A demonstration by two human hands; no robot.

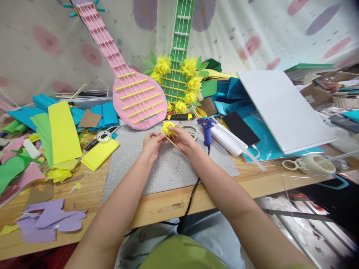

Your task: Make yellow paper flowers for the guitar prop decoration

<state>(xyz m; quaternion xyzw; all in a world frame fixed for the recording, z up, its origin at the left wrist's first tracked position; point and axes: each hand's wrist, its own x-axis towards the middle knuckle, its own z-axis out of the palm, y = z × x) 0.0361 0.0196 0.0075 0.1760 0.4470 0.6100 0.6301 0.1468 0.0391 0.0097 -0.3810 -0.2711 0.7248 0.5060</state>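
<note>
While fingers of the left hand [151,145] and right hand [185,140] pinch a yellow paper flower [168,128], a wooden stick [172,143] slants below.

Left hand [152,145] and right hand [184,139] curl close together, arms [123,194] outstretched.

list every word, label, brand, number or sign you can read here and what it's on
No text can be read.
Cutting mat: grid lines show; any numbers are too small.
Pale label on the brown cardboard: too blurred.
Blue glue gun: no legible marking.
Yellow paper flower: no lettering seen.
</note>
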